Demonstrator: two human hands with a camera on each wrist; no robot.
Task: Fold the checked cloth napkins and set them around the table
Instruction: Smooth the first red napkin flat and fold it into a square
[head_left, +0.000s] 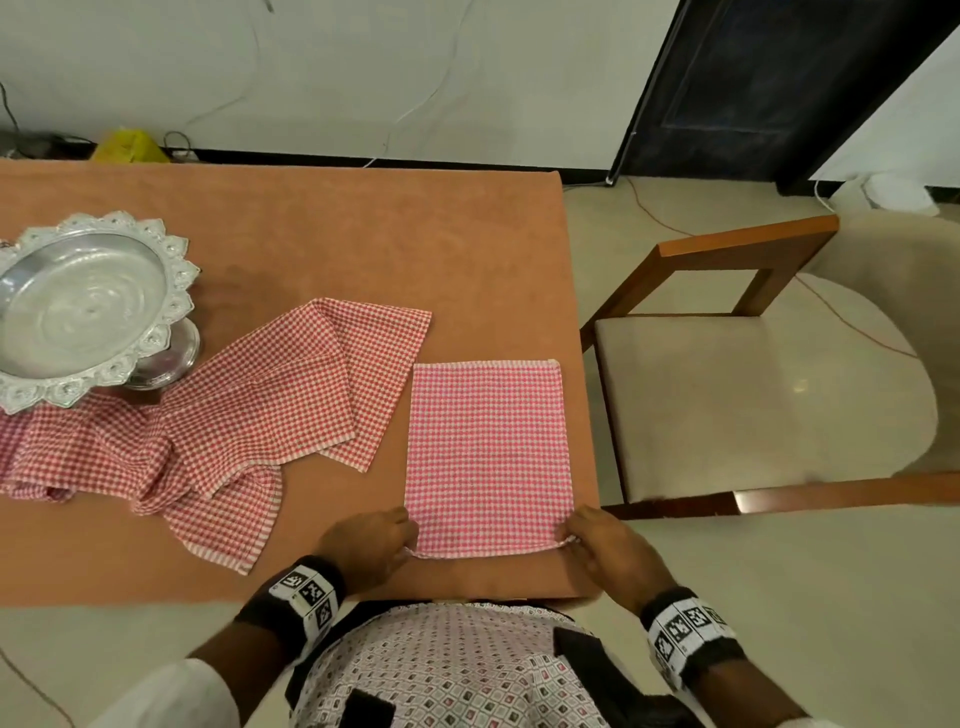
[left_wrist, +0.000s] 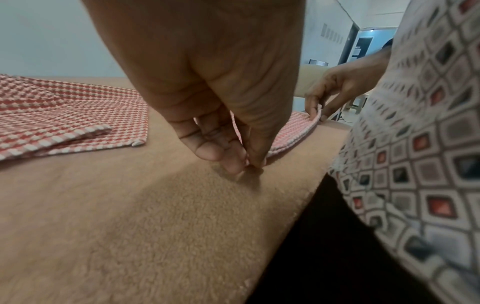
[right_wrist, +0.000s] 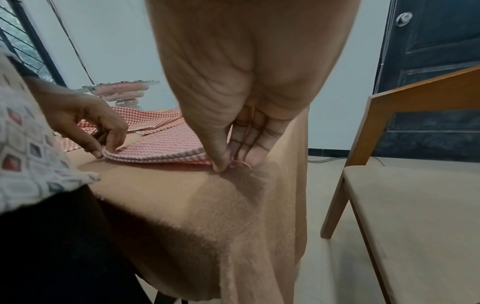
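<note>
A red-and-white checked napkin lies folded in a flat rectangle at the table's near right corner. My left hand pinches its near left corner between thumb and fingers. My right hand pinches the near right corner the same way. The near edge is lifted slightly off the table between both hands. More checked napkins lie loose and rumpled to the left, one of them partly folded.
The table carries an orange-brown cover. A silver footed tray stands at the left, over the loose napkins. A wooden chair with a cream seat stands close to the table's right edge. Cables run along the floor behind.
</note>
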